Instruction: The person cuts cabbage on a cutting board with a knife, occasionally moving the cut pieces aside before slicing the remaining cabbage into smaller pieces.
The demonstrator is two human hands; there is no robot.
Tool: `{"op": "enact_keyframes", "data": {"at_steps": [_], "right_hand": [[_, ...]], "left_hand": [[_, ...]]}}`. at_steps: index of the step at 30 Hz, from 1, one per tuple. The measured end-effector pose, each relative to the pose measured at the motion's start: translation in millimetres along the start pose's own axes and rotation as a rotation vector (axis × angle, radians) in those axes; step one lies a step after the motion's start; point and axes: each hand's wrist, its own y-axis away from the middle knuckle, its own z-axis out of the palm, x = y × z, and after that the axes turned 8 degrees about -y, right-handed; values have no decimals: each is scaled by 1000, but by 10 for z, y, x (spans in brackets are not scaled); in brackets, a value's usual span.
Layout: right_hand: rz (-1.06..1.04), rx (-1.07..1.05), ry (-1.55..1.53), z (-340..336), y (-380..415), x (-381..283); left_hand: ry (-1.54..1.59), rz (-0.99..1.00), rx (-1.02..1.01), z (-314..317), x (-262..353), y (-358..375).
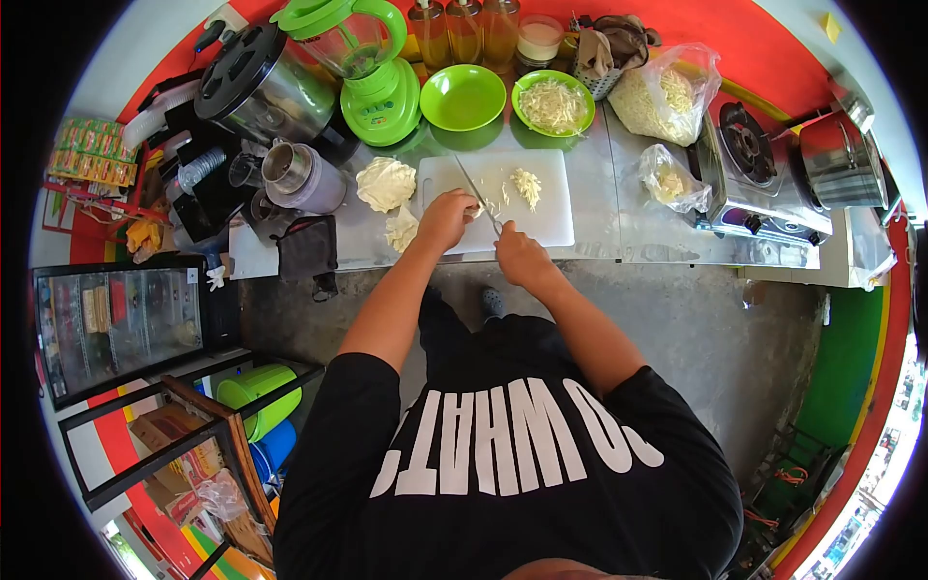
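A white cutting board [553,217] lies on the metal counter, with a small heap of pale shredded vegetable [527,188] on its right half. My right hand [522,254] is closed round the handle of a knife [470,182], whose blade points up and to the left across the board. At the board's lower left, my left hand [448,220] has its fingers bent together around a small pale piece [475,210], mostly hidden, close beside the blade. Left of the board are a large pale vegetable chunk [387,184] and a smaller one [401,230].
Behind the board stand an empty green bowl [463,98], a green bowl of shreds [553,104] and a green blender [380,101]. Bags of shreds [667,97] and a gas stove [764,179] are to the right. A metal-topped jar [304,179] stands left.
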Motion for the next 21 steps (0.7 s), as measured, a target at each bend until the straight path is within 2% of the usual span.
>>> {"op": "enact_keyframes", "data": {"at_steps": [9,11,17,21], "right_hand": [[62,-49,24,8,-124,-56],[149,-172,-68,-249,-20,-256],[104,-111,3,95,-141,2],[169,-213,-55,-170,-109,-213]], "left_hand": [[23,-7,34,-15,57,45],[5,-18,32,-12,56,32],[50,-86,54,25,78,53],[80,-81,55,19,76,52]]}}
